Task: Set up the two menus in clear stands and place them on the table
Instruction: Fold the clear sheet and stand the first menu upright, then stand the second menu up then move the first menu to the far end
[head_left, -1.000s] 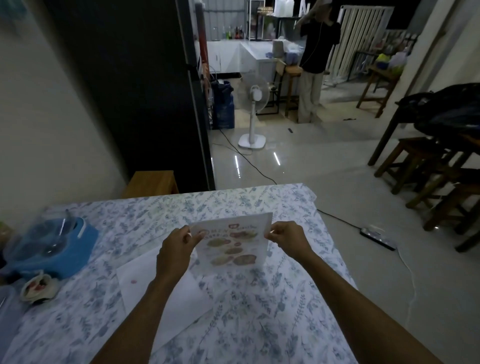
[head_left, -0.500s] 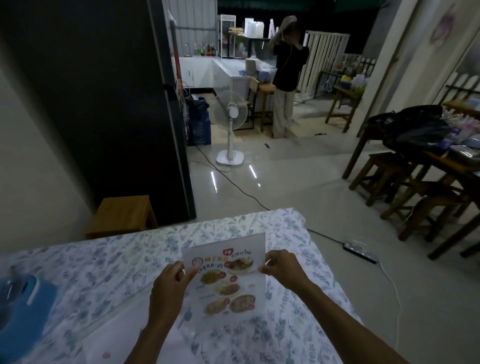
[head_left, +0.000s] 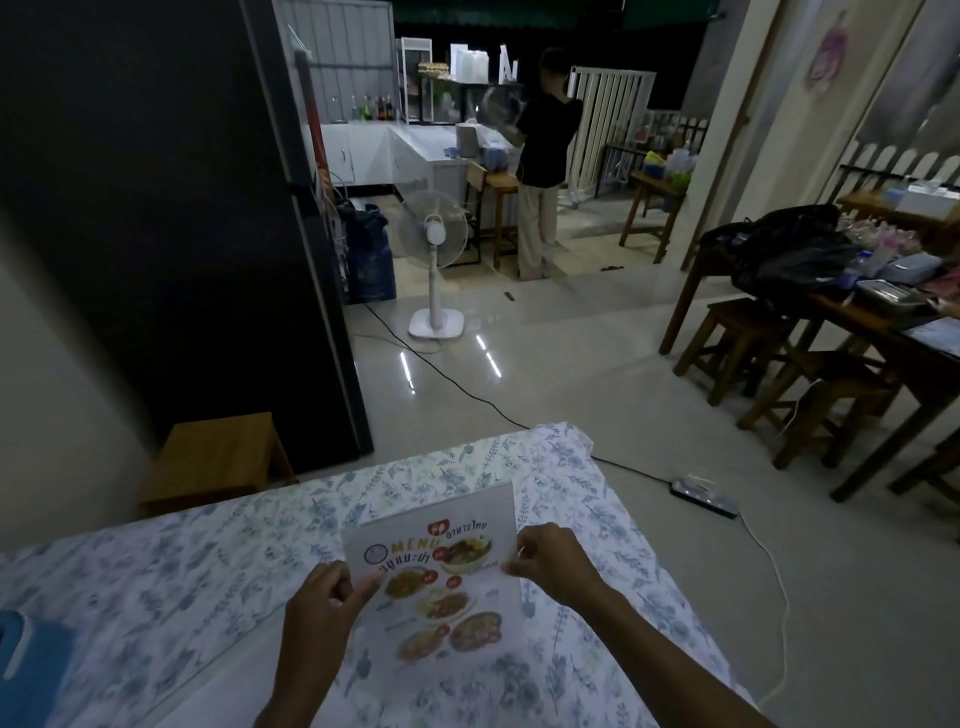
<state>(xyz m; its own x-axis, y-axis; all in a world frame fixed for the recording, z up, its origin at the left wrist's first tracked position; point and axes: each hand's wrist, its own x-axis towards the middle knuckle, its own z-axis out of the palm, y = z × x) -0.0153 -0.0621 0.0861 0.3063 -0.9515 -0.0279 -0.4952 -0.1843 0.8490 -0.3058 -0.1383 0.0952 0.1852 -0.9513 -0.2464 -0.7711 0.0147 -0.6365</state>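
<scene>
Both hands are pinching one menu (head_left: 441, 571) between them: the left hand (head_left: 324, 605) its left edge, the right hand (head_left: 550, 561) its right edge, over the table (head_left: 156, 582).

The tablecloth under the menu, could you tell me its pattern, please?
White with blue-grey floral sprigs, clearest in the head view.

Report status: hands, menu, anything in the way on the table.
Left hand and right hand pinch the menu by its side edges, printed side up. Clear stand not discernible. Floral tablecloth around it bare.
</scene>
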